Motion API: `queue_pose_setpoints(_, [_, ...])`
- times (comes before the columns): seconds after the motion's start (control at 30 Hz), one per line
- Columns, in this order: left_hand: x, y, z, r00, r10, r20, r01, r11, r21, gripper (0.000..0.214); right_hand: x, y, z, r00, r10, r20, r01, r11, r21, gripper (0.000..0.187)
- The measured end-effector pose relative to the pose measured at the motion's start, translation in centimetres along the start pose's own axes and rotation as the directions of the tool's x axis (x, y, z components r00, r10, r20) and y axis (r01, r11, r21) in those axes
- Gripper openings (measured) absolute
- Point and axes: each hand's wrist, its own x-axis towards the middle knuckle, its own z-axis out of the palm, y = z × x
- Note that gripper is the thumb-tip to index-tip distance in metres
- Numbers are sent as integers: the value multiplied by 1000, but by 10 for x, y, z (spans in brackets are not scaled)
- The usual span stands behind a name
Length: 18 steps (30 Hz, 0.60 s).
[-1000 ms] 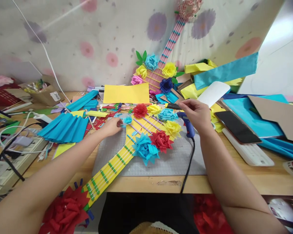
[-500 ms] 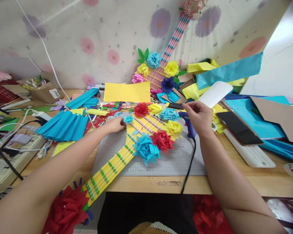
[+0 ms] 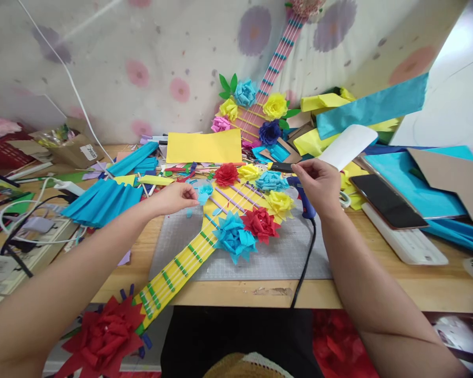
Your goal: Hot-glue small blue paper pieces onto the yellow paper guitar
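A paper guitar [image 3: 189, 257] with a yellow body and neck lies aslant across the grey cutting mat [image 3: 236, 270], decorated with paper flowers. My left hand [image 3: 177, 198] is closed, its fingertips touching a small light-blue paper flower [image 3: 205, 193] at the guitar's upper left edge. My right hand [image 3: 319, 182] is pinched closed beyond the guitar's right side. Its fingertips meet the end of a black bar-shaped object [image 3: 281, 167]; what they grip is not clear. Just below that hand is a blue glue gun [image 3: 308, 207]. A large blue flower [image 3: 236, 236] and a red flower [image 3: 262, 224] sit on the body.
A second, pink paper guitar [image 3: 276, 68] leans on the wall. Pleated blue paper [image 3: 102, 202] and a power strip [image 3: 43, 249] lie left. A phone [image 3: 388, 201] rests on a white device [image 3: 408, 239] at right. The glue gun's black cord [image 3: 306, 268] crosses the mat's front edge.
My left hand has shifted slightly left and up, and its fingers show more clearly beside the small blue flower. My right hand is almost unmoved. The whole view has shifted a little.
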Motion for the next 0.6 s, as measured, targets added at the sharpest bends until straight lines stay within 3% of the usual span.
queue_pose_setpoints(0.17, [0,39,29,992,8,-130,22,974,227,10,3,5,-3,998,-17,-55,17,1000,-10,17])
queue_pose_setpoints(0.3, [-1,51,39,980,-27,-196,96,931,353,11,6,9,-7,995,10,-99,-11,1000,-12,17])
queue_pose_setpoints(0.43, [-2,47,35,972,-34,-232,108,943,315,17,12,12,-13,993,52,-110,-56,998,-32,18])
queue_pose_setpoints(0.6, [-3,35,29,974,-54,-221,88,986,145,16,23,23,-29,967,91,-240,-96,995,-7,24])
